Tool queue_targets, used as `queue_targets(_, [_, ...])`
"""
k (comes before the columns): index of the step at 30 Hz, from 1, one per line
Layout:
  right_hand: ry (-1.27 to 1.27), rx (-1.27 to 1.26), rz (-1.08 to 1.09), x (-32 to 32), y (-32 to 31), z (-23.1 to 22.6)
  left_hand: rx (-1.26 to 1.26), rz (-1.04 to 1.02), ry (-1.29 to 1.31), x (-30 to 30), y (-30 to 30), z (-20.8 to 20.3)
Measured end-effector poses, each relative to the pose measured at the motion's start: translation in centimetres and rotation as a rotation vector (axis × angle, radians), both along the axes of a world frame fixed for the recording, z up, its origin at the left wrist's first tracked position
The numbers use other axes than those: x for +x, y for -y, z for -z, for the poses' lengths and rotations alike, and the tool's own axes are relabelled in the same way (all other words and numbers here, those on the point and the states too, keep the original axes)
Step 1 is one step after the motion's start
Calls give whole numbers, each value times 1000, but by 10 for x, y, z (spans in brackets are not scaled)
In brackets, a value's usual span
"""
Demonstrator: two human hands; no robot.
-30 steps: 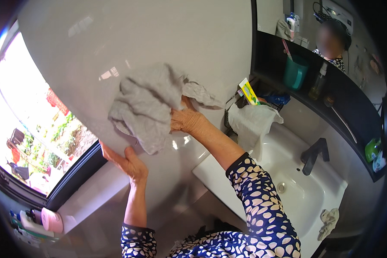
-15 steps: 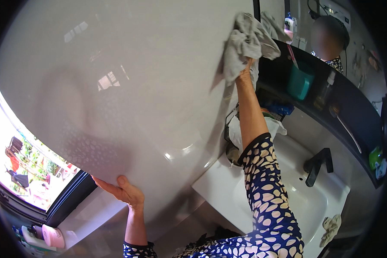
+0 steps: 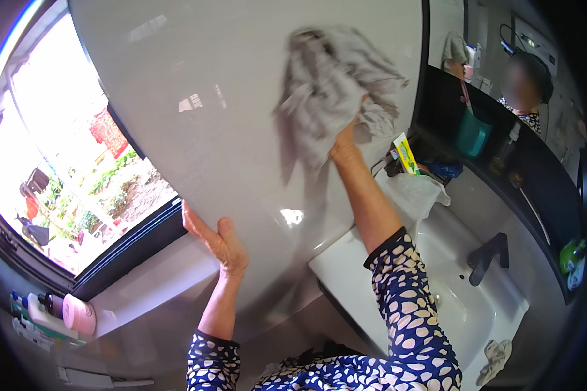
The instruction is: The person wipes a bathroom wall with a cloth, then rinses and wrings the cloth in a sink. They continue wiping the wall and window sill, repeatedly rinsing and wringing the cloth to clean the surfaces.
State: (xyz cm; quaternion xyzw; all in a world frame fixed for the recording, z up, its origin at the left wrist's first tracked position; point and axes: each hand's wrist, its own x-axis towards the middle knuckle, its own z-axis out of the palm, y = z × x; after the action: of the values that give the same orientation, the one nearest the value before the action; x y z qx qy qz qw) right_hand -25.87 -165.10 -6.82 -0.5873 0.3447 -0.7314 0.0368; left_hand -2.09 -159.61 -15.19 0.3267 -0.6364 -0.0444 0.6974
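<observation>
One grey cloth [image 3: 326, 88] is against the pale wall [image 3: 209, 150], left of the mirror [image 3: 486, 39]. It is limp and bunched in deep folds, with loose corners hanging and its outline smeared by blur. Your right hand [image 3: 347, 146] grips it from below; most of your fingers are lost under the folds, so you cannot tell how tightly they close, nor how much of the cloth touches the wall.

Your left hand [image 3: 220, 246] holds nothing: fingers straight, thumb apart, beside the lower corner of the window [image 3: 52, 195]. Whether the palm presses the wall, you cannot tell.

Below your right forearm, your sleeve [image 3: 414, 293] covers part of the basin [image 3: 339, 270] and most of its drain. A white cloth [image 3: 414, 192] drapes near the basin's back corner, hiding what lies under it; a yellow-and-white tube [image 3: 406, 154] sticks up behind. On the dark shelf [image 3: 430, 124], the teal cup [image 3: 474, 135] is dim, and the bottle [image 3: 504, 153] beside it is hard to make out. Glare washes out much of the window.
</observation>
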Motion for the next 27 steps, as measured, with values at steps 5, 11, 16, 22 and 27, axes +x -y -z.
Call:
queue_targets(5, [-496,-61,183,105,-46,0,24,80,-75,6,2,2])
queue_targets(11, [-832,-329,397,100,-54,-46,202,526,-540,-1,7,20])
queue_targets(16, [-850,-326,631,61,-48,-79,-59,26,-19,2,1,7])
queue_targets(22, [-640,-253,965,-65,24,-97,-93,26,-38,7,4,11])
queue_targets(27, [-792,-272,1508,-184,62,-100,-58,60,-118,-3,2,11])
